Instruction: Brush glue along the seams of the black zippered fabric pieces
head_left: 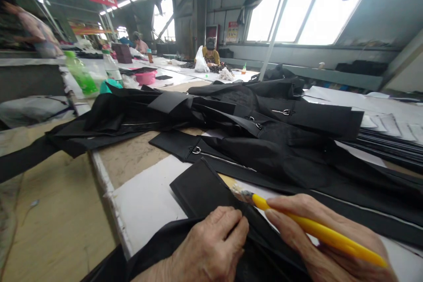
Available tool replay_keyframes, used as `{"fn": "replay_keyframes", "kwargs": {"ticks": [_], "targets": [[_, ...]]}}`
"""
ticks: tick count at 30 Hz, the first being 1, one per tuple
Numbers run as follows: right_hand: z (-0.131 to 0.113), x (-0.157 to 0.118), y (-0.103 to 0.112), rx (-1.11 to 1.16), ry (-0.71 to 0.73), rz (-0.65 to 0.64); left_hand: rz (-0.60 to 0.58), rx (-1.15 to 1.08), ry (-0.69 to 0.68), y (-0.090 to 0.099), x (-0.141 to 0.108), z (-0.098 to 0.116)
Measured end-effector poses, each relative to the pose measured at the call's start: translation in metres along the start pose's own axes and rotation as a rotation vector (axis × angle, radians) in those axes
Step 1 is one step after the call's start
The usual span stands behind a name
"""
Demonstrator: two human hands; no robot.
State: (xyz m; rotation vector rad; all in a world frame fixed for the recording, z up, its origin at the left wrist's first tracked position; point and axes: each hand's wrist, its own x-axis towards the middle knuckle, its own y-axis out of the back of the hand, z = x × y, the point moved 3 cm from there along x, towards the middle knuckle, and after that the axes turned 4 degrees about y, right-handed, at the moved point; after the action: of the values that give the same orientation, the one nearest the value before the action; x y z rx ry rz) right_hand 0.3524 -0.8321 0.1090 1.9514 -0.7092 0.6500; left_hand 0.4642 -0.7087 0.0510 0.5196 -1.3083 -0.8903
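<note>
My right hand [330,233] is closed around a yellow-handled brush [317,227], its pale, crusted bristles touching the edge of a black fabric piece [201,185]. That piece lies on white paper [145,198] at the near side of the table. My left hand [214,238] has its fingers curled and pressed together on the black cloth just below the bristles, pinching or holding it down. Beyond both hands stretches another black piece with a silver zipper [228,161] and a metal ring [196,150].
Black zippered pieces [231,101] are heaped across the table. Its left edge [109,194] runs beside a tan surface. Farther back stand a green bottle [79,75], a clear bottle [111,68] and a pink basin [146,76]. Several people sit or stand at distant tables.
</note>
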Motion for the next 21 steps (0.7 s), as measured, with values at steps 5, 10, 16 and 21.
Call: {"fn": "replay_keyframes", "kwargs": {"ticks": [5, 10, 16, 21], "targets": [[0.0016, 0.0063, -0.0103, -0.028, 0.101, -0.041, 0.010, -0.023, 0.003, -0.0009, -0.0005, -0.0017], [0.0021, 0.0064, -0.0080, -0.065, 0.112, -0.041, 0.010, -0.022, 0.001, -0.0020, -0.0017, -0.0012], [0.0030, 0.0033, -0.0098, -0.122, 0.197, -0.073, 0.011, -0.017, -0.003, -0.0009, -0.0019, -0.0011], [-0.0006, 0.0039, -0.0089, -0.128, 0.253, -0.058, -0.027, -0.036, 0.016, 0.0008, -0.0016, -0.0007]]}}
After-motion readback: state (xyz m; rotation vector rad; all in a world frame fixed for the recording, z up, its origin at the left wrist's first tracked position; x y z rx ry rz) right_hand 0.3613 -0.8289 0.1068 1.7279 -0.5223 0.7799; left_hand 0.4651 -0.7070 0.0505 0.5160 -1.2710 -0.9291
